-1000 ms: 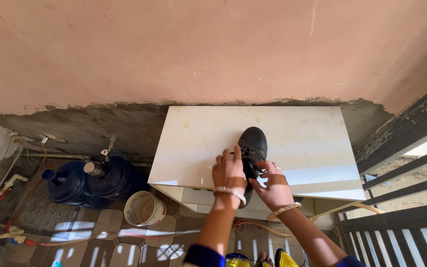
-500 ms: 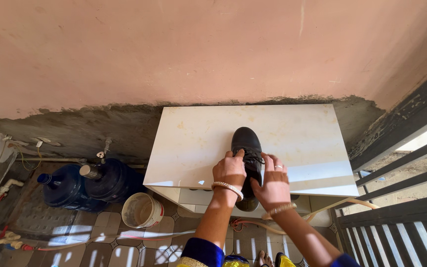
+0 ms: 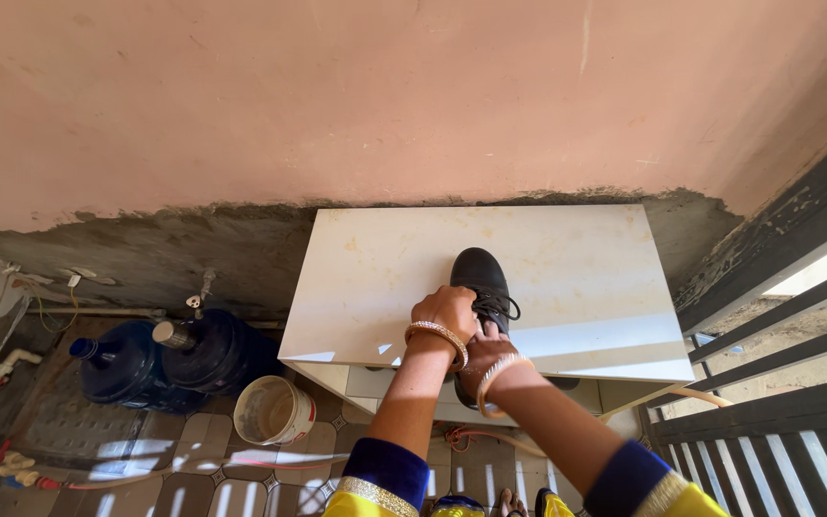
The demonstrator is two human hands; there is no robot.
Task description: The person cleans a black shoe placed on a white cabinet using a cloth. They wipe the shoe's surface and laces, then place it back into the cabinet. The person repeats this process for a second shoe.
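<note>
the black lace-up shoe (image 3: 481,282) is sitting toe-away on the white slab (image 3: 586,278), its heel hanging over the near edge. the left hand (image 3: 445,313) is curling its fingers closed around the shoe's left side by the laces, while the right hand (image 3: 483,356) is tucking in at the heel, apparently gripping it, though its fingers are mostly hidden. blue water jugs (image 3: 174,356) and a pale bucket (image 3: 277,409) are standing on the floor to the left.

Both hands meet low over the white stone counter (image 3: 576,278)

Left hand (image 3: 445,314) curled with knuckles up, bangle at wrist; right hand (image 3: 486,356) tucked just beneath it, fingers hidden, both forearms reaching forward from blue-and-yellow sleeves.
</note>
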